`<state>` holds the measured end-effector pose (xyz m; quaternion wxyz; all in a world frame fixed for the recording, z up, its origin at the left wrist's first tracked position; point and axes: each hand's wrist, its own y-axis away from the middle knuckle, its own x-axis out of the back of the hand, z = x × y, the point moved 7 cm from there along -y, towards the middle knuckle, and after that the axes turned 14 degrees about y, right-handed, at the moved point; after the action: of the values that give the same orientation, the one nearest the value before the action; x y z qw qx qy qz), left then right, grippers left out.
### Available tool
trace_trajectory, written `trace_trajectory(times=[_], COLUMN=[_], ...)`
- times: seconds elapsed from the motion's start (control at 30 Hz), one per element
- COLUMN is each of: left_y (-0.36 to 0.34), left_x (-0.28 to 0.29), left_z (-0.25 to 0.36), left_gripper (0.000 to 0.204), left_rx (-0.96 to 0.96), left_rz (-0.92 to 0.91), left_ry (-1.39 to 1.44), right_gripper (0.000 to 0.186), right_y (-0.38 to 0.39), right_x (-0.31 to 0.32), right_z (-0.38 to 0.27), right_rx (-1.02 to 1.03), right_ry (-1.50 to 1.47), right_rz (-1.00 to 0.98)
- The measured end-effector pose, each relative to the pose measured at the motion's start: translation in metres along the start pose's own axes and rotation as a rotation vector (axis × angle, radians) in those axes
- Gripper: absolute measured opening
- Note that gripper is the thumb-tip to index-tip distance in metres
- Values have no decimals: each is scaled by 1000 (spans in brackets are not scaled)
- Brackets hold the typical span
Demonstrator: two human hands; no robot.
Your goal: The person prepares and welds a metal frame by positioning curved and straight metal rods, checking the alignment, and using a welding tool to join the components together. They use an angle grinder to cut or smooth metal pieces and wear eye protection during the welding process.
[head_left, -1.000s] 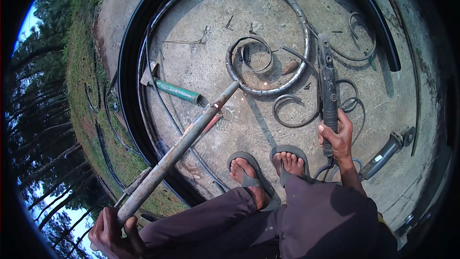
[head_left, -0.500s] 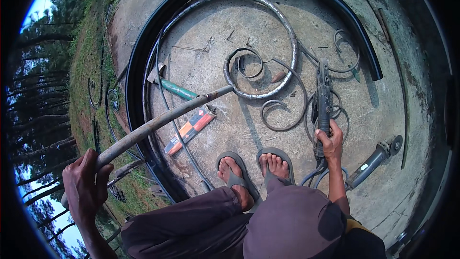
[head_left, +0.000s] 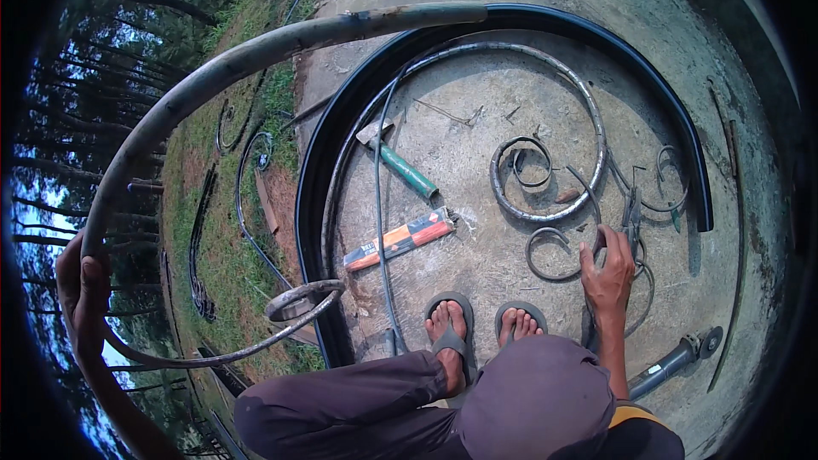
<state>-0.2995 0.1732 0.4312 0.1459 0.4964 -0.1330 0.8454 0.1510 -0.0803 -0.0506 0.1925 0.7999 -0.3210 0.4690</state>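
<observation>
My left hand (head_left: 83, 285) is closed round a thick, bent steel pipe (head_left: 209, 72), holding it up at the left. The pipe arcs up and right to an end over the far part of a black curved channel (head_left: 317, 162). Its lower part narrows into a scroll coil (head_left: 308, 296) at the channel's near left. My right hand (head_left: 609, 268) is low over the concrete, palm down. Its fingers bend over what looks like a welding electrode holder (head_left: 631, 211), whose grey jaws show beyond the knuckles; the hand hides the handle. Thin iron scrolls (head_left: 545, 271) lie beside it.
A green-handled hammer (head_left: 407, 172) and an orange and dark packet of rods (head_left: 400, 240) lie inside the channel. Beyond them is a shiny steel scroll (head_left: 588, 85). An angle grinder (head_left: 669, 366) rests at the near right. Grass (head_left: 213, 247) borders the concrete.
The pipe has swung upward, bringing its long curve and coil into sight. My right hand has turned palm down over the holder. The whole view has shifted, with floor things appearing farther right.
</observation>
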Motion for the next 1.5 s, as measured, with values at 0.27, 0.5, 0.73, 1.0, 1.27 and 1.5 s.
trace_trajectory(times=[0.27, 0.5, 0.73, 1.0, 1.27, 1.5], left_y=[12, 25, 1, 2, -67, -153], left_x=[-16, -78, -207, -353, -426, -431], left_z=[-76, -156, -247, -277, -311, -298], left_gripper=[49, 53, 53, 55, 60, 64], left_rx=[185, 283, 421, 585, 551, 300], left_rz=[197, 236, 293, 103, 45, 156], left_ry=[889, 1073, 1206, 1298, 1167, 594], right_gripper=[86, 97, 87, 66, 70, 54], right_y=[42, 59, -10, -23, -11, -6], right_x=[-172, -147, -56, 40, 99, 142], right_z=[-184, -175, -91, -51, -161, -282], right_rx=[239, -142, -174, 144, 190, 363], right_ry=[-1126, -1812, -1855, -902, -870, -1149], right_rz=[-1060, -1355, -684, -124, -236, -322])
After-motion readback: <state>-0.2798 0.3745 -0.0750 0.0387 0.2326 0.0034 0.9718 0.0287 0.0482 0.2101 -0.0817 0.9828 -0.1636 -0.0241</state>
